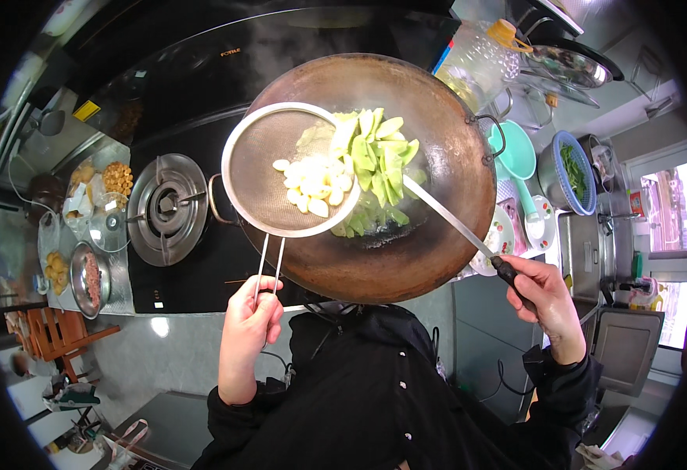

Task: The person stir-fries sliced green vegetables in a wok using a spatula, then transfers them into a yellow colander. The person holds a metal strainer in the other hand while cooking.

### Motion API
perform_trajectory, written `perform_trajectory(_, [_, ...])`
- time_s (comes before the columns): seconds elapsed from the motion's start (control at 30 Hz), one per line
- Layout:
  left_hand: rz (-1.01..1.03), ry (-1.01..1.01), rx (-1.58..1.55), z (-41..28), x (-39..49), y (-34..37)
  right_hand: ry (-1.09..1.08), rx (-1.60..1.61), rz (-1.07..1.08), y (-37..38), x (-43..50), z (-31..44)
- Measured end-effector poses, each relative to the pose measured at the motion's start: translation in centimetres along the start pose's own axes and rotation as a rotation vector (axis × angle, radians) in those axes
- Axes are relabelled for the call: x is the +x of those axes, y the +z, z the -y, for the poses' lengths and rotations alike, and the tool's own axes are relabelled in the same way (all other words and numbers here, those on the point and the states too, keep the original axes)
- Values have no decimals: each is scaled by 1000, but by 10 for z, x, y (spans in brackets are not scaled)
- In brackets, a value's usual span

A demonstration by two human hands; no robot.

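My left hand (254,312) grips the two-wire handle of a round mesh strainer (252,153) over the left half of a large, worn wok (332,273). Pale pieces that look like garlic cloves (317,185) lie in the mesh. In my right hand (546,296) is the dark handle of a long metal cooking utensil (449,214), reaching in from the right. Its head is hidden beneath a heap of sliced green vegetable (379,153), held at the strainer's right rim. More green slices (373,220) show lower in the wok, where steam rises.
A bare gas burner (168,202) lies left of the wok. Beyond it stand a metal bowl of minced meat (92,279) and bagged food (82,188). To the right are a turquoise ladle (514,150), plates (499,241), a blue basket of greens (575,173) and a sink (578,252).
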State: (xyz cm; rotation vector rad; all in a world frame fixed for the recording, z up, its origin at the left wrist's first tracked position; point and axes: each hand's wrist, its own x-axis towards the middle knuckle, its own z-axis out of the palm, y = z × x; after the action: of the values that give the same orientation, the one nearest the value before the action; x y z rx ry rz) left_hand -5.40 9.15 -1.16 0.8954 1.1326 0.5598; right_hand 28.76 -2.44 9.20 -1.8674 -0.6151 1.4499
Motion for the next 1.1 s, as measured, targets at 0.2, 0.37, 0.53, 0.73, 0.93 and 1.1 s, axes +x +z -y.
perform_trajectory(0.2, [15, -17, -25, 2, -4, 3, -80, 35, -4, 10, 4, -6])
perform_trajectory(0.37, [1, -19, -37, 5, -7, 0, -21, 117, -3, 4, 4, -8])
perform_trajectory(0.53, [-50, 0, 52, 3, -12, -2, -27, 111, -69, -3, 4, -18])
perform_trajectory(0.73, [-68, 63, 124, -3, -14, -4, -231, -160, -247, -11, 5, -43])
perform_trajectory(0.93, [-64, 103, 108, -5, -11, -4, -201, -36, -264, -17, -1, -55])
perform_trajectory(1.1, [-77, 89, 119, -5, -11, -6, -196, -145, -299, -21, -1, -58])
